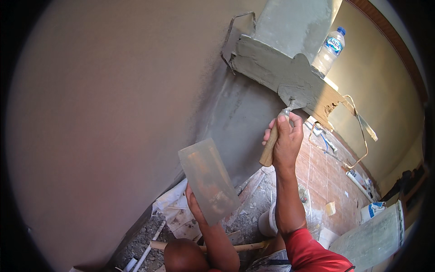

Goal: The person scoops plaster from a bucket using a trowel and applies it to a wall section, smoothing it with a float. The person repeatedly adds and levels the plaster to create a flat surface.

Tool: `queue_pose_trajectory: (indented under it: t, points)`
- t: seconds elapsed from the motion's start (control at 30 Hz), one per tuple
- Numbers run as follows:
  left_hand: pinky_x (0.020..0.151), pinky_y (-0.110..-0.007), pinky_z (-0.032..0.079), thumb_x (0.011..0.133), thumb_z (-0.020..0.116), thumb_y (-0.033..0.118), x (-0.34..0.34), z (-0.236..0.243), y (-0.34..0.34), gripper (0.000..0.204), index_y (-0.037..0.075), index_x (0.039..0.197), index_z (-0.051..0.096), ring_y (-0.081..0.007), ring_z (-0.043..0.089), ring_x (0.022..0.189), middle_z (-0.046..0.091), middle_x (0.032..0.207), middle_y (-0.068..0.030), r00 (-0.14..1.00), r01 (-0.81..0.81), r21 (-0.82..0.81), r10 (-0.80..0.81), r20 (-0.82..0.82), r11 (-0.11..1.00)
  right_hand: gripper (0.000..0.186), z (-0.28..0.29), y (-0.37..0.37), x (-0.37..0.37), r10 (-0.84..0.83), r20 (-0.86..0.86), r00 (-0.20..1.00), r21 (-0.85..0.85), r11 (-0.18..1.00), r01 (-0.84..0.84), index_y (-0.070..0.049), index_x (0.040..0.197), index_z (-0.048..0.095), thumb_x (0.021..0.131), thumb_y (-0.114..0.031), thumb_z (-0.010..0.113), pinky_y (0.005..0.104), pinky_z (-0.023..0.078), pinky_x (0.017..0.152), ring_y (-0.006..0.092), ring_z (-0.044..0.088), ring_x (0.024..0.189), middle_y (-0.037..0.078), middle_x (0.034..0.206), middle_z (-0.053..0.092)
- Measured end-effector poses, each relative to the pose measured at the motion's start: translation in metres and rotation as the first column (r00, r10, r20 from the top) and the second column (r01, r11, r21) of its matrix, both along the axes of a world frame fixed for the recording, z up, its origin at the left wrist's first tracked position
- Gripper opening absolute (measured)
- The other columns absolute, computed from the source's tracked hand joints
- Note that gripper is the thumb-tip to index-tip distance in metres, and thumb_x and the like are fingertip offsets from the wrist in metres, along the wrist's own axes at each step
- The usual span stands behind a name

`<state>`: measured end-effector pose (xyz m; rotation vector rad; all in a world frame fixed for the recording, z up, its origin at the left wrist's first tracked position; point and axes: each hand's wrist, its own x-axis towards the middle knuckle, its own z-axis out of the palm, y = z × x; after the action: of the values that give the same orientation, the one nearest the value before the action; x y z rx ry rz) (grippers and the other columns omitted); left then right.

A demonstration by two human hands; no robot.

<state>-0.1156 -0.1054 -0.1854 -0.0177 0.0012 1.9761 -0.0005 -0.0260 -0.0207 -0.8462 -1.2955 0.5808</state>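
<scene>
The right hand (286, 140) is raised in front of the wall with its fingers curled tightly around the wooden handle (269, 148) of a trowel (292, 99). The thumb lies straight up along the handle towards the metal neck, and the other fingers wrap round from the far side, so no gap shows in the grip. The trowel's long axis runs from the handle's butt at lower left up and to the right. Its blade is coated in grey mortar and points upward, pressed against the wet grey mortar ledge (272, 68) that juts from the wall. The blade's tip merges with the mortar, so its exact outline cannot be told.

The left hand (195, 204) is lower and nearer the person, holding a flat rectangular float (208, 179) from behind. Only the thumb side and part of the palm show at the board's lower left edge; the fingers are hidden behind it, so how they are spread cannot be told. The float's long axis runs from upper left to lower right, its smeared face turned towards the camera.

A clear plastic water bottle (329, 49) with a blue cap stands on top of the ledge to the right. Bent wire (235, 34) hooks out of the ledge's left end. Rubble and scraps of paper lie on the floor (326, 177) below.
</scene>
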Motion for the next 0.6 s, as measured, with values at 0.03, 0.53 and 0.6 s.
queue_pose_trajectory:
  t: [0.03,0.53,0.6]
  points:
    - [0.075,-0.030,0.056,0.093,0.040,0.017,-0.001,-0.002,0.001,0.043,-0.009,0.126,0.045,-0.0207,0.066,0.089,0.062,0.108,-0.0169,1.000,-0.003,0.056,0.003,-0.005,0.998,0.030,-0.002,-0.005,0.007,-0.031,-0.004,1.000,0.031,0.999,0.031,-0.001,0.112,0.037,0.096,-0.020,0.053,0.0252,0.046,0.043,0.0135,0.056,0.054,0.009,0.078,0.056]
    - [0.080,-0.034,0.055,0.098,0.036,0.021,-0.001,-0.005,0.002,0.041,-0.004,0.128,0.045,-0.0217,0.064,0.094,0.061,0.112,-0.0152,1.000,0.003,0.180,-0.005,0.008,0.984,0.026,0.044,0.017,-0.009,0.285,0.344,0.895,-0.298,0.937,-0.183,-0.003,0.104,0.043,0.095,-0.025,0.054,0.0259,0.047,0.041,0.0127,0.056,0.050,0.008,0.073,0.057]
    - [0.087,-0.041,0.051,0.100,0.033,0.033,-0.001,-0.021,0.008,0.043,0.004,0.126,0.050,-0.0261,0.060,0.102,0.058,0.117,-0.0130,0.999,0.037,0.282,-0.030,-0.029,0.959,0.027,0.052,0.021,-0.011,0.277,0.341,0.899,-0.308,0.936,-0.171,-0.003,0.103,0.044,0.094,-0.026,0.055,0.0262,0.047,0.040,0.0126,0.056,0.048,0.008,0.073,0.057]
